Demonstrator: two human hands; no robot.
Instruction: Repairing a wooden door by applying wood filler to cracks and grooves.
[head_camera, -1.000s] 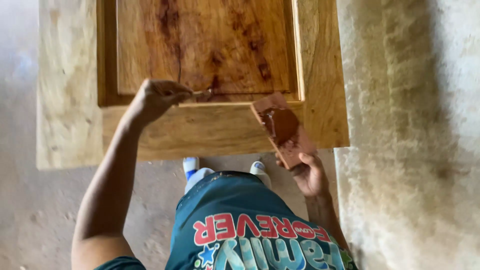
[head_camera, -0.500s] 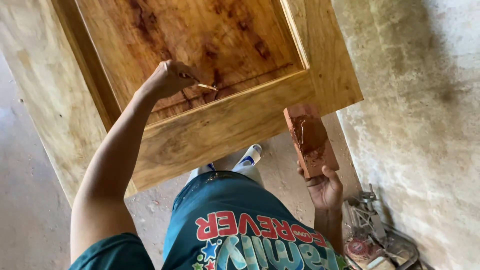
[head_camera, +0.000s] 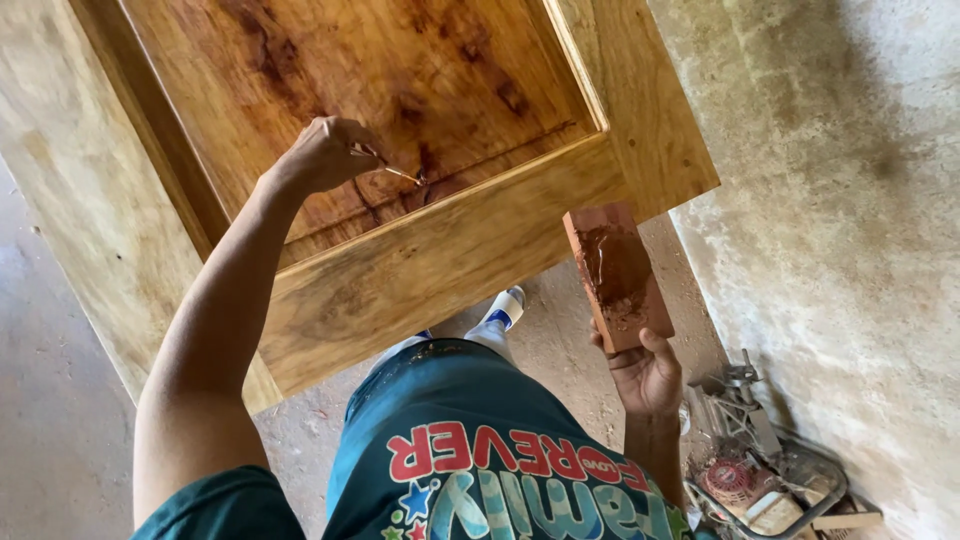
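Two hands busy: our left hand (head_camera: 325, 155) pinches a thin, light applicator (head_camera: 400, 173) against the stiff door panel (head_camera: 400, 90); our right hand (head_camera: 648, 375) clamps the smeared block (head_camera: 617, 275) (slippery, best held low).

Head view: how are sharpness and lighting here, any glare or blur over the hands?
Head view: even daylight, no hard glare; the wooden door panel shows only a soft sheen. The left hand with its thin tool and the right hand holding the paste-smeared block look reasonably sharp; the wall at right is mottled.
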